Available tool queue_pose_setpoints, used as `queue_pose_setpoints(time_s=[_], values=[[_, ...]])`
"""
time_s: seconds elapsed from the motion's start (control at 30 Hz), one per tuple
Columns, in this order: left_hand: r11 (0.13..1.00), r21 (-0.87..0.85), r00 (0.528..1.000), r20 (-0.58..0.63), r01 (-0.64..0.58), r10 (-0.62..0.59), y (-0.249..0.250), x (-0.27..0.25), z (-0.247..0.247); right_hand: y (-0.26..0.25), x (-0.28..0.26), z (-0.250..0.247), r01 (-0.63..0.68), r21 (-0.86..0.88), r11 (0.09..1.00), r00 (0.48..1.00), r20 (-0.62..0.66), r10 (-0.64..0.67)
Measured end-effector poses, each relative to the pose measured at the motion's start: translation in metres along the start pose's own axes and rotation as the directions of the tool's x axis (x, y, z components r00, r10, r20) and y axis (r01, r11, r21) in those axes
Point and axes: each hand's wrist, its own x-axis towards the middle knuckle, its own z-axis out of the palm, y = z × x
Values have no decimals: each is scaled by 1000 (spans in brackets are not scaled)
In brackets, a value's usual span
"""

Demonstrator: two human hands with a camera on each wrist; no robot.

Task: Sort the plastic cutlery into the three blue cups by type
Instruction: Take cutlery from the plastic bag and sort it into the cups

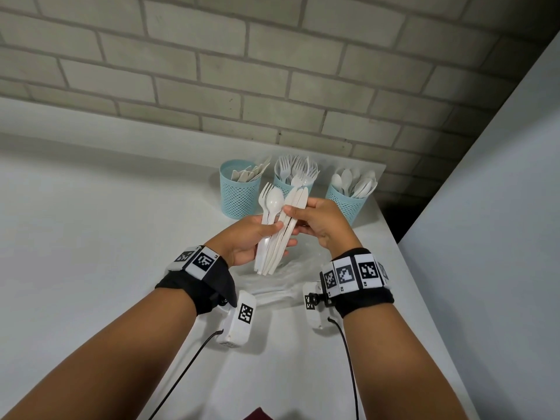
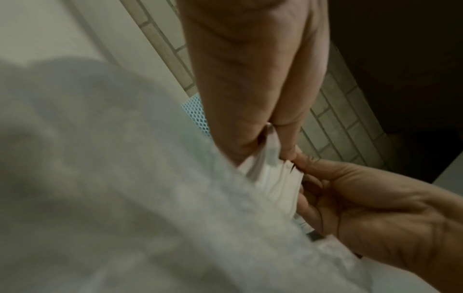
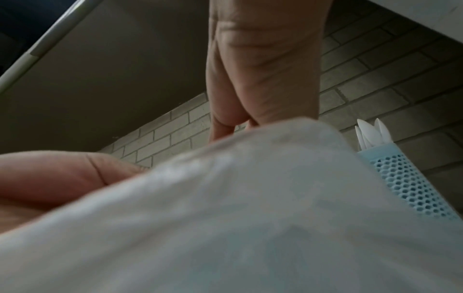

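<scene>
Three blue mesh cups stand at the back of the white table: the left cup [image 1: 239, 192] has knives, the middle cup [image 1: 291, 185] forks, the right cup [image 1: 345, 204] spoons. In front of them my left hand [image 1: 283, 234] grips a bundle of white cutlery [image 1: 272, 253] upright by the handles; a spoon [image 1: 274, 203] and a fork [image 1: 265, 192] stick out on top. My right hand [image 1: 292, 219] pinches the knives [image 1: 298, 198] on the bundle's right side. In the left wrist view the cutlery [image 2: 270, 178] shows between both hands. The right wrist view is mostly blocked by blurred plastic.
A crumpled clear plastic bag [image 1: 281, 283] lies on the table under my hands. A brick wall [image 1: 272, 86] rises behind the cups. The table's right edge [image 1: 391, 225] runs close to the right cup, beside a white panel [image 1: 500, 207]. A dark red thing [image 1: 257, 413] sits at the near edge.
</scene>
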Motion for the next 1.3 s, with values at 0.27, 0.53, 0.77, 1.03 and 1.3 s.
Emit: queue_pose_setpoints(time_s=[0.27,0.53,0.77,1.03,1.3], values=[[999,35,999,-47,-10,12,-1,1,-2,-1,-1,6,-9,50,999,999,-33,11],[996,82,990,-132,-32,43,-3,1,-4,-5,3,8,-29,105,994,997,-65,36],[998,47,982,-181,-48,55,-3,-1,-7,-7,9,23,-53,58,997,995,-79,57],[998,-25,981,-188,-57,52,0,-9,-17,-26,29,31,-130,108,986,987,-77,139],[994,-75,964,-258,-83,62,8,-19,-33,-100,55,37,263,425,866,963,-176,-206]])
